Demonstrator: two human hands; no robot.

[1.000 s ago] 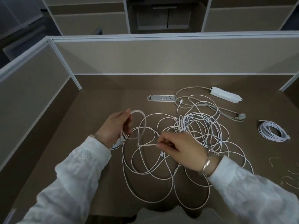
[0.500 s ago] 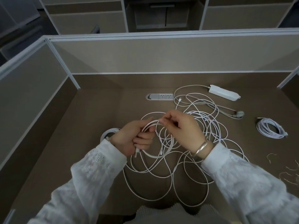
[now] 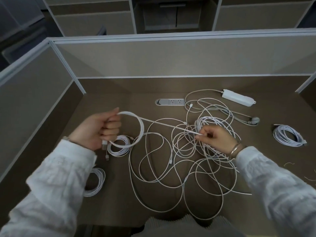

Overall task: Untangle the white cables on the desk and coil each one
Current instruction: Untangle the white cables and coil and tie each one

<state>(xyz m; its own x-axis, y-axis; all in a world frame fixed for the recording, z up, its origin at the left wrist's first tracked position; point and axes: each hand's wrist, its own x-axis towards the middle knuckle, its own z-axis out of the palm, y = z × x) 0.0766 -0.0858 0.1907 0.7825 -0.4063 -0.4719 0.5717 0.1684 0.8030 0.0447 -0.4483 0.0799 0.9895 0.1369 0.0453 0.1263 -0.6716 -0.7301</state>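
Observation:
A tangle of white cables [image 3: 181, 159] sprawls over the middle of the brown desk [image 3: 119, 194]. My left hand [image 3: 99, 129] grips a small coil of one white cable [image 3: 140, 129], its loop hanging to the right of my fist and a plug dangling below. From that loop the same cable runs taut to my right hand [image 3: 217, 139], which pinches it above the tangle. Three finished coils lie apart: one [image 3: 119, 147] just below my left hand, one [image 3: 95, 182] by my left sleeve, one [image 3: 289, 135] at the right.
A white power strip [image 3: 239, 100] with a grey cord and plug [image 3: 254, 120] lies at the back right. A socket panel [image 3: 171, 102] is set into the desk. Partition walls [image 3: 171, 57] close the back and left. Thin twist ties [image 3: 290, 164] lie at the right edge.
My hands were together over the tangle, laying a loop into my left hand. They have moved apart: the left went left with the coil, the right drew the cable out taut.

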